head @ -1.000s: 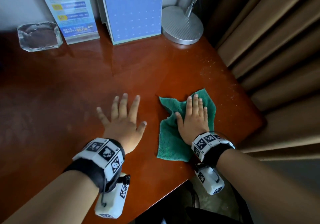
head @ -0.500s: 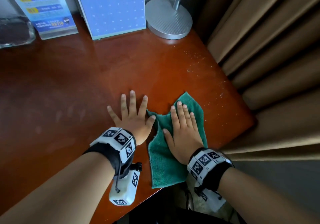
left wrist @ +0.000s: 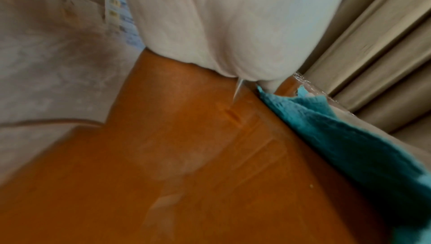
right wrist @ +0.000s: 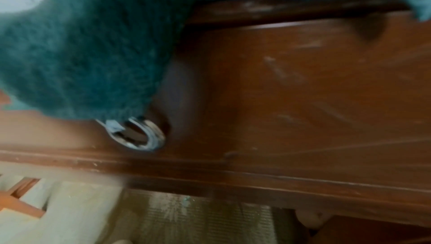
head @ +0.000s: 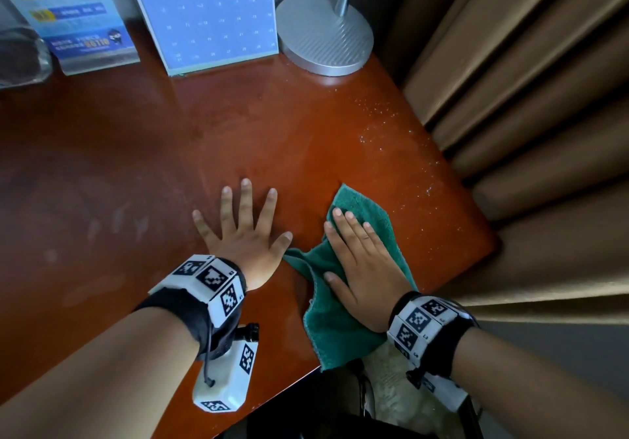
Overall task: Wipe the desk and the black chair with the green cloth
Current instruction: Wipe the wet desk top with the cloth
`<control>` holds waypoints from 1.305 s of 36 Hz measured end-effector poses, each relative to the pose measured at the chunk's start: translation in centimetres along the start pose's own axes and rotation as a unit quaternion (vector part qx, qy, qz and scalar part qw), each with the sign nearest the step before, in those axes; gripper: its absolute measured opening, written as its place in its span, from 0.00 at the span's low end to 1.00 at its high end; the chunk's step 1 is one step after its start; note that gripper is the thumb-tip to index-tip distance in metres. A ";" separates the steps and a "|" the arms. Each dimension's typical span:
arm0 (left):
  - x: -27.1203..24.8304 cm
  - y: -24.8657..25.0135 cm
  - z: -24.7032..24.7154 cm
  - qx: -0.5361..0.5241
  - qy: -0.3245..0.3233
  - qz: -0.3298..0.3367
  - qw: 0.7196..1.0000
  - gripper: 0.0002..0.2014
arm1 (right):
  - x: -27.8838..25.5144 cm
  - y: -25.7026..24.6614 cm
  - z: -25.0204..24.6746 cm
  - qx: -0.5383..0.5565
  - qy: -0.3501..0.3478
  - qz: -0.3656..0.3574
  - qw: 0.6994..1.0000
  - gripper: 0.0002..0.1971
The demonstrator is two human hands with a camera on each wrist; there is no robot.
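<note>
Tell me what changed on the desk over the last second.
The right hand, flat on the green cloth, dragged it toward the near edge of the desk and the left hand; its lower end now overhangs the edge. The left hand stayed spread flat on the desk; calendar and lamp base unmoved.

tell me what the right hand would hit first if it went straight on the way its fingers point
The right hand lies flat on the green cloth, fingers aimed away and left. Beyond the cloth is bare desk, then probably the blue calendar, though depth is hard to judge.
</note>
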State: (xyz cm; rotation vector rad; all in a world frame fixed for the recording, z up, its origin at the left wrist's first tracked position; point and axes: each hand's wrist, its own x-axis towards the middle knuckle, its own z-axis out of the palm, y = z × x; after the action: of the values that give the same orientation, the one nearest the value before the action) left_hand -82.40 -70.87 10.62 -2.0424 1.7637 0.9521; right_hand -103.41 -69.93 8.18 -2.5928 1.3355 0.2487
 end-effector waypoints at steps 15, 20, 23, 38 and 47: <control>-0.3 0.5 -0.7 0.012 0.061 -0.016 0.998 0.31 | 0.0 6.3 -1.2 -0.063 -0.048 -0.190 0.979 0.33; 0.6 1.2 -1.7 0.028 0.097 0.002 0.995 0.32 | 0.6 8.1 -1.8 -0.070 -0.066 -0.238 0.966 0.33; 1.4 1.8 -2.1 0.035 0.089 0.010 0.995 0.33 | 1.0 8.9 -2.0 -0.080 -0.074 -0.259 0.960 0.32; 3.8 2.4 -2.4 0.042 0.048 0.020 0.998 0.34 | 3.3 12.6 -2.9 -0.110 -0.075 -0.335 0.933 0.33; 4.1 2.1 -2.7 0.023 -0.001 0.028 0.999 0.33 | 4.5 14.5 -3.4 -0.127 -0.067 -0.336 0.931 0.34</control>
State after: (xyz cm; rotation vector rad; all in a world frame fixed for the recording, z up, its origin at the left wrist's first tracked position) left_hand -83.46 -76.06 10.45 -1.9740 1.8331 0.9212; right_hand -112.46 -82.59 8.75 -2.9915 0.3297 0.4858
